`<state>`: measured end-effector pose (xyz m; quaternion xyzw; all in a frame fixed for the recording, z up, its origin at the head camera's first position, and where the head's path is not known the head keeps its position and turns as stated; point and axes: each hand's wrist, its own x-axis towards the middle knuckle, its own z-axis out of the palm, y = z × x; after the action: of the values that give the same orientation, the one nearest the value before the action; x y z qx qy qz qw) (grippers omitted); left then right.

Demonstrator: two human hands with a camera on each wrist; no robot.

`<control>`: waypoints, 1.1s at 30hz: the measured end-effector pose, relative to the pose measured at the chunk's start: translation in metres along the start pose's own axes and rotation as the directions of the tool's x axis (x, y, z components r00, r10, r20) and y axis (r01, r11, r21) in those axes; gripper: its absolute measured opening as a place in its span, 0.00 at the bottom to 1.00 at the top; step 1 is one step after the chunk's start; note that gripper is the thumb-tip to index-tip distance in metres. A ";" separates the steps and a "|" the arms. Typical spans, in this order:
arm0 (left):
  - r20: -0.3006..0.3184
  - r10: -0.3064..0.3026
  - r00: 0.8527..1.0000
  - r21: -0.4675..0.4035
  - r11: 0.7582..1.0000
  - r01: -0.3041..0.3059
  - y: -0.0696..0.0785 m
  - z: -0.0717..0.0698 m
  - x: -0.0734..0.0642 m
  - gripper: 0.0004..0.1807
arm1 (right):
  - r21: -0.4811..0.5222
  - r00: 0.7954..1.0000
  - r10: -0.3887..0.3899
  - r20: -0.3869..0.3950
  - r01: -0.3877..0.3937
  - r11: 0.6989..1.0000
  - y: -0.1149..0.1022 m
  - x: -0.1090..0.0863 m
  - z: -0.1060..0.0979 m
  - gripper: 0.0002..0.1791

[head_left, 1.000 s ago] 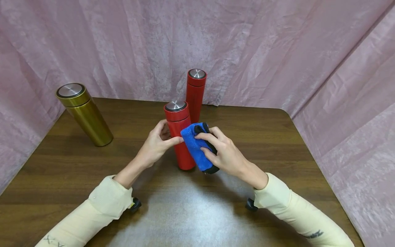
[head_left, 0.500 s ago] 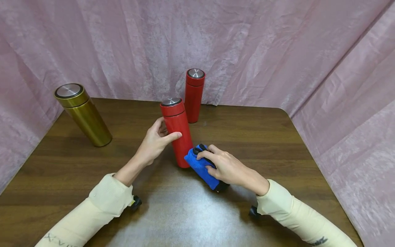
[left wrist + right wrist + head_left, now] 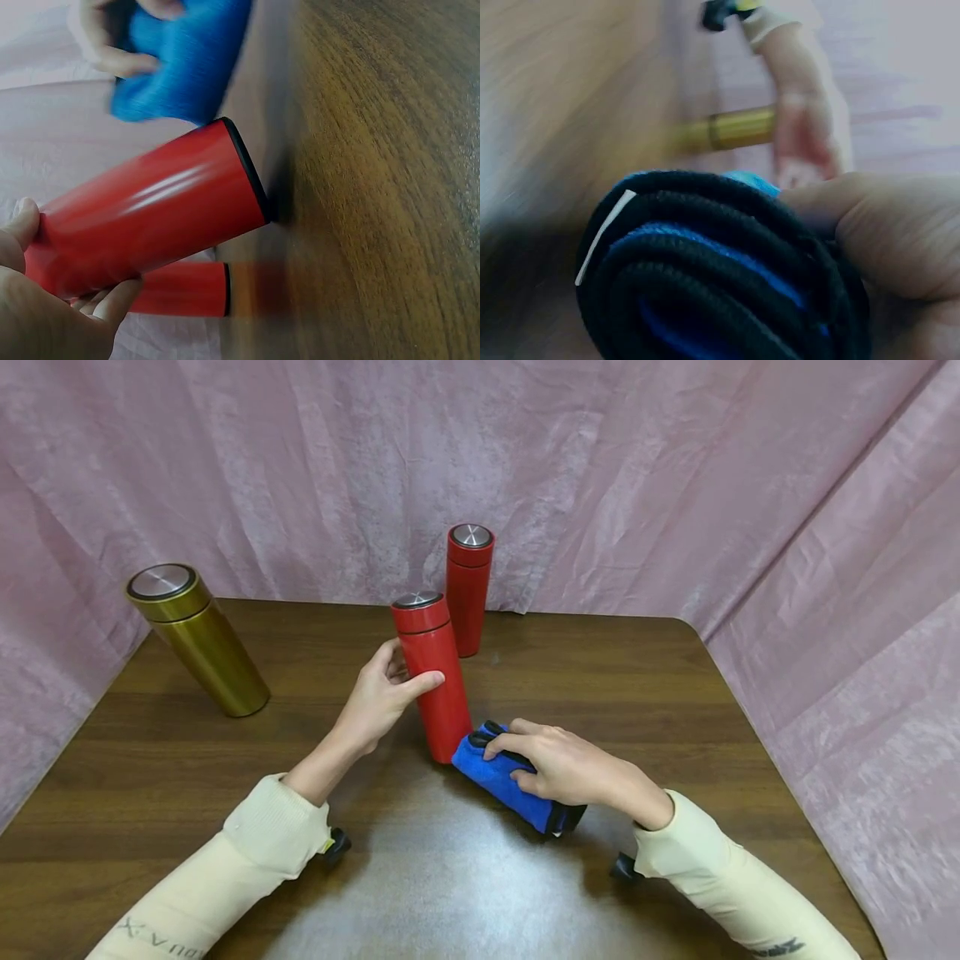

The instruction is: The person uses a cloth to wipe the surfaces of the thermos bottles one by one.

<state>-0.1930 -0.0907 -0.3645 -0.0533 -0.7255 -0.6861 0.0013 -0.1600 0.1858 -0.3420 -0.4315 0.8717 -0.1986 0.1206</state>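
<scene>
My left hand [image 3: 375, 697] grips a red thermos bottle [image 3: 437, 693] around its middle, thumb across the front. The bottle leans slightly, and in the left wrist view one edge of its black base is right at the table surface. A folded blue cloth [image 3: 501, 779] with black edging is held in my right hand [image 3: 566, 766], its near corner right at the bottle's lower side. In the right wrist view the cloth [image 3: 712, 262] shows rolled layers and a white tag. The palm side of my right hand is hidden in the head view.
A second red thermos bottle [image 3: 468, 602] stands upright behind the held one. At the left of the wooden table [image 3: 675, 718] stands a wider gold thermos bottle [image 3: 206, 647]. Pink curtains [image 3: 600, 485] hang along the back and right side.
My right hand has carried the cloth down along the bottle and a little right, to near its base. The red bottle in my left hand has tilted slightly, its thumb now more across the front.
</scene>
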 end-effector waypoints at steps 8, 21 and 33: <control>-0.003 -0.011 1.000 0.008 1.000 0.011 0.000 0.000 0.001 0.40 | 0.129 0.967 -0.138 -0.216 0.168 0.977 -0.019 0.018 -0.009 0.24; 0.016 0.000 1.000 0.031 1.000 -0.001 0.001 0.002 -0.002 0.40 | 0.164 0.971 -0.048 -0.235 0.088 0.982 -0.014 0.030 0.011 0.29; 0.013 -0.012 1.000 0.013 1.000 0.012 0.003 0.004 -0.001 0.39 | 0.273 0.989 0.143 0.028 -0.145 0.951 -0.015 0.022 0.034 0.25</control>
<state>-0.1915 -0.0868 -0.3619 -0.0535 -0.7303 -0.6810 -0.0072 -0.1501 0.1516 -0.3661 -0.3466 0.8643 -0.3066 0.1970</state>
